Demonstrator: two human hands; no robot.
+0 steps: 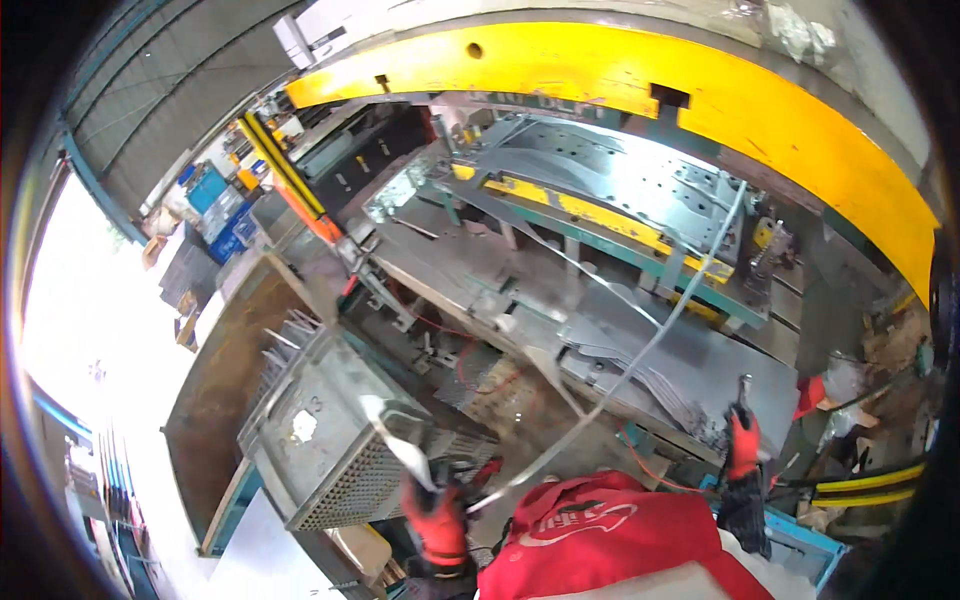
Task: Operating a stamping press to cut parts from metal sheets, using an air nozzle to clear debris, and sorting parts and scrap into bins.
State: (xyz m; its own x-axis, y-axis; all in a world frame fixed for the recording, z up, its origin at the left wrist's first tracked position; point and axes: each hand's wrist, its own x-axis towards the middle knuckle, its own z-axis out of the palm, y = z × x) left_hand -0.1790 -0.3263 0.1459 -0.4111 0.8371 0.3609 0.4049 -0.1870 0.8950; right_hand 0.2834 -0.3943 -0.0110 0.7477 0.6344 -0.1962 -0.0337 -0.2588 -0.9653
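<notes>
My left hand (435, 525), in a red and black glove, is closed at the lower middle, beside a perforated metal box. A bright, blurred flat strip (405, 450) sticks up from its fingers. A long thin metal strip (620, 385) runs from beside this hand up to the right, across the press bed; whether it joins the bright piece I cannot tell. My right hand (742, 450), gloved alike, is closed around a short shiny metal rod (744, 388) pointing up. It is next to a stack of grey sheet-metal blanks (690, 370) on the press table.
Ahead lies a press die (610, 170) with a yellow-edged bed, under a large yellow beam (560, 60). The perforated grey metal box (340, 430) stands left, by a rusty bin (230, 400). An orange hose (650, 475) and yellow-black cables (870, 485) lie nearby.
</notes>
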